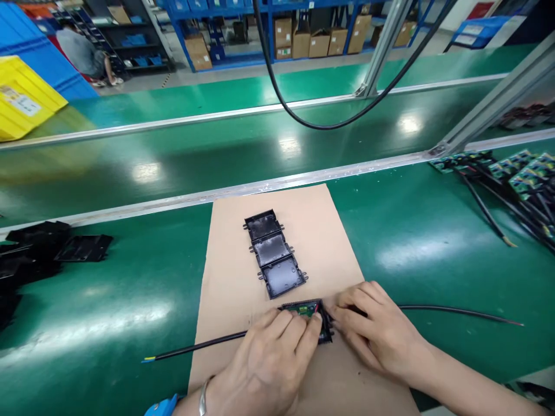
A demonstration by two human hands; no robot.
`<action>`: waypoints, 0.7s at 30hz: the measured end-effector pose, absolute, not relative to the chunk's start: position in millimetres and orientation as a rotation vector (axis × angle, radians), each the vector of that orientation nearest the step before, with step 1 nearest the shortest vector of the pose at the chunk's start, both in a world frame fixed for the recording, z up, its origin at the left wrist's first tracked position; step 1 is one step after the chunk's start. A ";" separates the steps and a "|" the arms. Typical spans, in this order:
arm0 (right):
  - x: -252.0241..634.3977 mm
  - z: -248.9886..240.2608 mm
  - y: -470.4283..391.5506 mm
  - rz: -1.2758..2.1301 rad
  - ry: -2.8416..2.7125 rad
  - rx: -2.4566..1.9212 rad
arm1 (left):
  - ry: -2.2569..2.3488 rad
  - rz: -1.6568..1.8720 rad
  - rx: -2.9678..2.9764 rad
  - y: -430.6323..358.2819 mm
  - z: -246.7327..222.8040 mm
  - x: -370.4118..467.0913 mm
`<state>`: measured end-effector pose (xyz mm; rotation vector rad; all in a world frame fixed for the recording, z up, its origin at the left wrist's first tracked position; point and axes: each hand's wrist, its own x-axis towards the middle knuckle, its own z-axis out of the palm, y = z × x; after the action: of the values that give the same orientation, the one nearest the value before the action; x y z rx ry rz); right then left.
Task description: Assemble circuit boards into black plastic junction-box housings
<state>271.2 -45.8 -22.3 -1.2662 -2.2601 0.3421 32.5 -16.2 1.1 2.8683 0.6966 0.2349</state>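
On a sheet of brown cardboard, a black plastic case holds a green circuit board. My left hand lies over the case, its fingers pressed together on the board and hiding much of it. At the case's right end, my right hand has bent fingers closed around the edge where a black cable comes out. Another black cable with blue and yellow wire ends runs out to the left. Three empty black cases stand in a row just beyond.
Black cases are piled at the left. Circuit boards with cables lie at the right. A metal rail crosses behind the cardboard, a cable loop hangs above, and a person crouches far left.
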 end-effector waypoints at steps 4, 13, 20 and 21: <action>269.9 -21.8 -47.0 0.426 -2.173 -1.181 | 0.697 0.261 2.972 -19.3 -3.3 35.1; 268.4 -25.2 -43.9 0.403 -2.166 -1.134 | 0.705 0.342 2.918 -21.7 2.9 33.7; 272.1 -24.8 -49.7 0.384 -2.133 -1.193 | 0.984 0.486 2.527 2.4 47.6 -5.1; 274.0 -23.4 -50.9 0.384 -2.127 -1.199 | 1.014 0.448 2.493 3.5 46.2 -10.9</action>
<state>274.0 -50.9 -23.4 -1.1991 -2.1269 0.3838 -10.9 3.5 46.2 2.4931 1.0140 0.4481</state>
